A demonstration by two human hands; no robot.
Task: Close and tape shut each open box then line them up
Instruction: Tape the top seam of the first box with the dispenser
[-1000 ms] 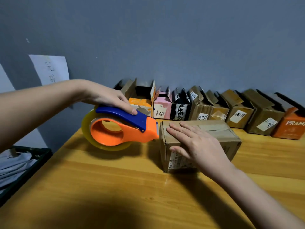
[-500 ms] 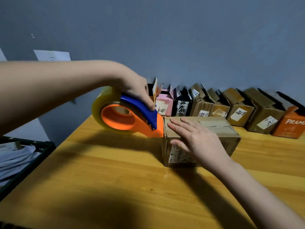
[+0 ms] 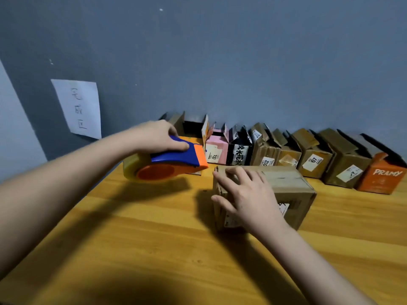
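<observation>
A brown cardboard box [image 3: 290, 186] lies on the wooden table [image 3: 141, 243] with its flaps folded down. My right hand [image 3: 248, 194] rests flat over its left end, fingers spread across the top and the near side. My left hand [image 3: 157, 135] grips the blue handle of an orange tape dispenser [image 3: 167, 164] carrying a clear tape roll. The dispenser hovers above the table, its orange nose a short gap left of the box's top left edge.
A row of several open boxes stands along the grey wall: a pink one [image 3: 217, 148], a black one [image 3: 239, 150], brown ones [image 3: 315, 159] and an orange one [image 3: 383, 175]. A paper sign [image 3: 78, 107] hangs on the wall at left.
The dispenser's nose sat against the box's left top edge; now it has pulled back left and levelled out. My right hand stays on the box. The camera has tilted.
</observation>
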